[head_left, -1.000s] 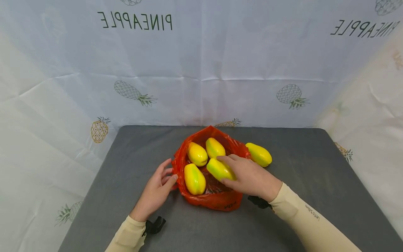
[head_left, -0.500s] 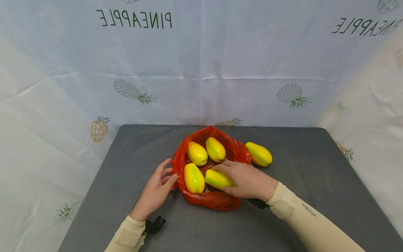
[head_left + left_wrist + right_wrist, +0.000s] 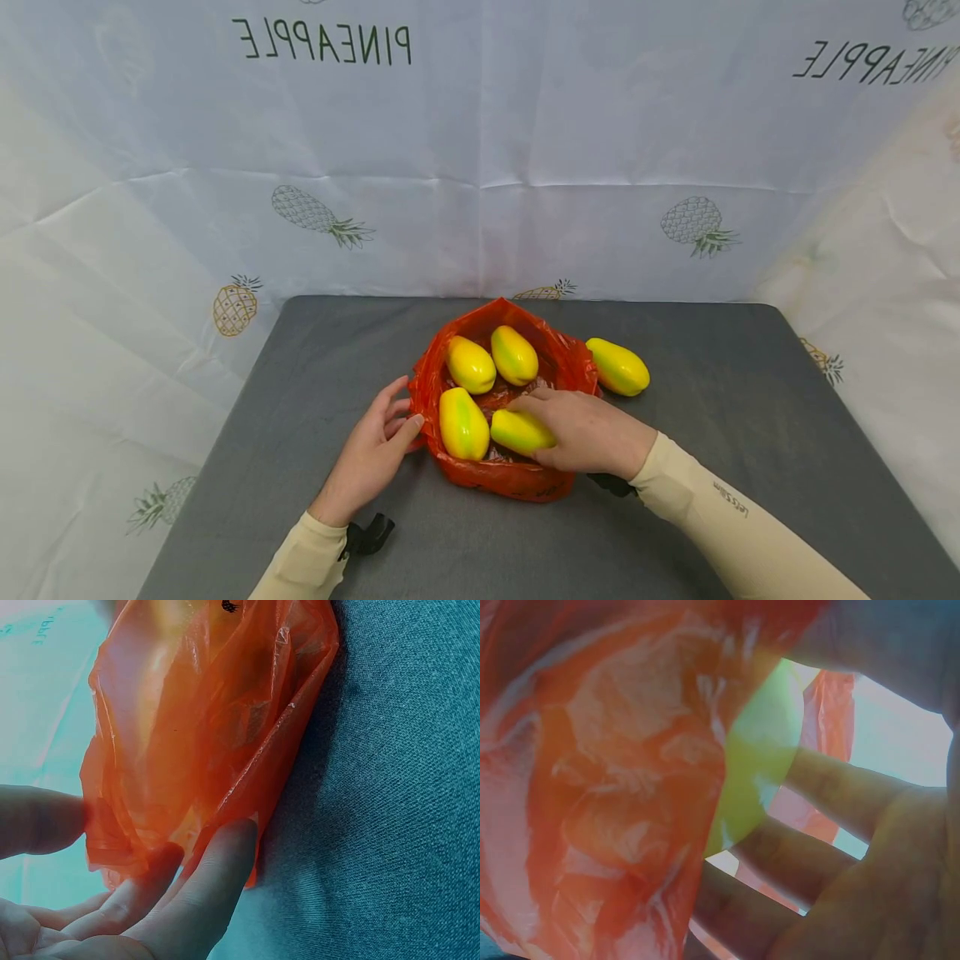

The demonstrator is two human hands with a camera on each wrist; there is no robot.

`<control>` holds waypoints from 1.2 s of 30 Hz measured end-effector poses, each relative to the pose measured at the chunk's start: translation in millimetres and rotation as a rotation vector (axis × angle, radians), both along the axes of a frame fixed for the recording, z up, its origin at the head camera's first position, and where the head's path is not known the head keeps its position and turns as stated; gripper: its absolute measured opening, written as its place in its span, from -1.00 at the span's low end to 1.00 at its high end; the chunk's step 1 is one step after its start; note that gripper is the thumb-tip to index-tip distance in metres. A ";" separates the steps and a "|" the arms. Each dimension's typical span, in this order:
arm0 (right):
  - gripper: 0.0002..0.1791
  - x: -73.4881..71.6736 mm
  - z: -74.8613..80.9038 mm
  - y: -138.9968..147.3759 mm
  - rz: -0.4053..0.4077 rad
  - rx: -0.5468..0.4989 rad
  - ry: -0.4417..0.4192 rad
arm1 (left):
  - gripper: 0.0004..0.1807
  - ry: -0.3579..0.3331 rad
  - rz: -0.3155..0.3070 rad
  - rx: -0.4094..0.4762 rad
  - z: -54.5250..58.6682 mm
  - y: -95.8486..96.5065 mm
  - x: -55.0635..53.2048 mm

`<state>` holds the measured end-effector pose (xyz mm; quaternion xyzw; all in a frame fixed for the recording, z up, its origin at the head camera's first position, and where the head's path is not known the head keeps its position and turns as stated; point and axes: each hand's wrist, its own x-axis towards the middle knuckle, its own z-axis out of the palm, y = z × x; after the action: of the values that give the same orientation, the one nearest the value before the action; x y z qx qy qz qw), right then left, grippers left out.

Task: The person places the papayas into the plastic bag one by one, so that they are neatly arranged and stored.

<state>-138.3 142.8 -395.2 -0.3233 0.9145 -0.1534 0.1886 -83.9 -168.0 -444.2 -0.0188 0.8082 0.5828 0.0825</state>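
Note:
A red plastic bag (image 3: 498, 483) stands with its mouth wide on the grey table. My right hand (image 3: 588, 429) reaches into it and grips a yellow-green papaya (image 3: 519, 431) low in the front right part. In the right wrist view, fingers (image 3: 840, 787) curve round that papaya (image 3: 761, 750), partly hidden by the bag's wall (image 3: 630, 787). At the bag's left rim, my left hand (image 3: 371, 454) holds the plastic between thumb and fingers; the left wrist view shows fingertips (image 3: 232, 840) against the folded film (image 3: 195, 757). Three more papayas lie inside: front left (image 3: 463, 425), back left (image 3: 470, 365) and back right (image 3: 514, 355).
One papaya (image 3: 618, 367) lies on the table just outside the bag's right side. The grey table (image 3: 712, 358) meets a white curtain (image 3: 480, 150) printed with pineapples at its far edge. A black strap (image 3: 367, 535) sits at the left wrist.
My right hand has lowered the papaya deeper into the bag, toward its front. My left hand has stayed at the bag's left rim.

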 end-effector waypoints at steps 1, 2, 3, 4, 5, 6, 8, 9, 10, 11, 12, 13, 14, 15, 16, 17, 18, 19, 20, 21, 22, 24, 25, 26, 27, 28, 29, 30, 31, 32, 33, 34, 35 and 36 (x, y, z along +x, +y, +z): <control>-0.27 -0.3 -0.3 0.1 -0.004 0.004 -0.003 | -0.21 0.000 0.000 -0.001 0.3 0.2 -0.2; -0.28 -0.6 -0.6 0.2 -0.004 0.005 -0.004 | -0.21 -0.001 0.000 -0.001 0.7 0.3 -0.3; -0.28 -1.0 -0.9 0.2 -0.002 0.006 -0.004 | -0.21 -0.002 0.000 -0.002 1.0 0.4 -0.4; -0.29 -1.3 -1.3 0.3 -0.001 0.007 -0.005 | -0.21 -0.002 0.000 -0.002 1.3 0.5 -0.4; -0.29 -1.6 -1.6 0.3 0.001 0.008 -0.009 | -0.21 -0.003 -0.001 -0.002 1.6 0.6 -0.4; -0.30 -1.8 -2.1 0.2 0.002 0.009 -0.013 | -0.21 -0.003 0.000 0.000 1.8 0.7 -0.4; -0.31 -2.4 -3.6 -0.1 0.003 0.013 -0.021 | -0.21 -0.006 0.001 0.003 2.0 0.7 -0.4; -0.31 -2.5 -4.2 -0.2 0.003 0.016 -0.027 | -0.21 -0.008 0.002 0.005 2.1 0.7 -0.4; -0.32 -2.6 -4.7 -0.3 0.002 0.019 -0.031 | -0.21 -0.009 0.003 0.007 2.2 0.7 -0.4; -0.32 -2.6 -5.3 -0.5 0.002 0.021 -0.033 | -0.21 -0.011 0.004 0.009 2.3 0.7 -0.4; -0.32 -2.6 -5.9 -0.5 0.000 0.024 -0.035 | -0.21 -0.012 0.004 0.011 2.5 0.8 -0.4; -0.32 -2.6 -6.4 -0.5 -0.003 0.027 -0.036 | -0.20 -0.013 0.004 0.012 2.7 0.8 -0.4; -0.31 -2.7 -6.6 -0.6 -0.006 0.029 -0.037 | -0.20 -0.014 0.004 0.014 2.8 0.8 -0.5; -0.31 -2.7 -6.5 -0.7 -0.009 0.031 -0.037 | -0.20 -0.014 0.004 0.014 3.0 0.9 -0.5; -0.31 -2.7 -6.5 -0.8 -0.011 0.032 -0.039 | -0.20 -0.014 0.004 0.014 3.1 0.9 -0.6; -0.30 -2.8 -6.6 -0.9 -0.014 0.032 -0.041 | -0.20 -0.014 0.005 0.014 3.3 0.9 -0.7; -0.30 -2.9 -6.6 -1.1 -0.016 0.032 -0.043 | -0.20 -0.014 0.004 0.015 3.3 0.8 -0.9; -0.30 -3.1 -6.5 -1.2 -0.017 0.031 -0.045 | -0.20 -0.014 0.005 0.015 3.4 0.8 -1.0; -0.30 -3.4 -6.4 -1.3 -0.018 0.031 -0.047 | -0.20 -0.014 0.005 0.015 3.4 0.7 -1.1; -0.30 -3.7 -6.4 -1.4 -0.017 0.031 -0.048 | -0.20 -0.014 0.005 0.016 3.5 0.7 -1.2; -0.30 -3.9 -6.5 -1.2 -0.016 0.030 -0.049 | -0.20 -0.013 0.004 0.016 3.6 0.9 -1.1; -0.29 -4.4 -6.0 -0.5 -0.014 0.030 -0.046 | -0.20 -0.011 0.003 0.016 3.6 1.1 -0.9; -0.28 -4.7 -5.3 0.1 -0.010 0.026 -0.041 | -0.20 -0.011 0.004 0.013 3.6 1.1 -0.7; -0.27 -5.0 -3.9 1.0 -0.007 0.015 -0.039 | -0.20 -0.011 0.003 0.012 3.5 1.1 -0.6; -0.27 -5.4 -2.1 2.2 -0.006 0.001 -0.035 | -0.20 -0.010 0.002 0.012 3.4 1.1 -0.5; -0.27 -6.0 0.2 3.9 -0.005 -0.019 -0.026 | -0.20 -0.010 0.002 0.012 3.3 1.1 -0.5; -0.28 -6.8 3.1 6.3 -0.007 -0.044 -0.015 | -0.20 -0.010 0.002 0.012 3.1 1.1 -0.5; -0.29 -7.7 6.8 9.1 -0.010 -0.074 0.000 | -0.20 -0.012 0.002 0.014 2.9 1.1 -0.4; -0.30 -9.0 10.8 12.3 -0.017 -0.106 0.019 | -0.20 -0.013 0.003 0.015 2.8 1.1 -0.3; -0.31 -10.7 15.1 15.8 -0.031 -0.137 0.039 | -0.20 -0.014 0.003 0.016 2.7 1.2 -0.1; -0.32 -12.6 19.0 20.1 -0.050 -0.166 0.065 | -0.19 -0.014 0.004 0.016 2.4 1.3 0.0; -0.33 -14.7 23.0 24.8 -0.071 -0.194 0.091 | -0.19 -0.016 0.005 0.017 2.4 1.5 0.1; -0.34 -17.0 26.4 29.9 -0.095 -0.218 0.115 | -0.19 -0.017 0.008 0.014 2.2 1.8 0.3; -0.33 -19.3 29.4 35.1 -0.125 -0.238 0.133 | -0.19 -0.017 0.009 0.012 2.0 2.2 0.5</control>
<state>-157.6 177.9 -365.9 -0.2953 0.9187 -0.2504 0.0781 -83.5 -165.8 -442.3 -0.0268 0.8037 0.5880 0.0868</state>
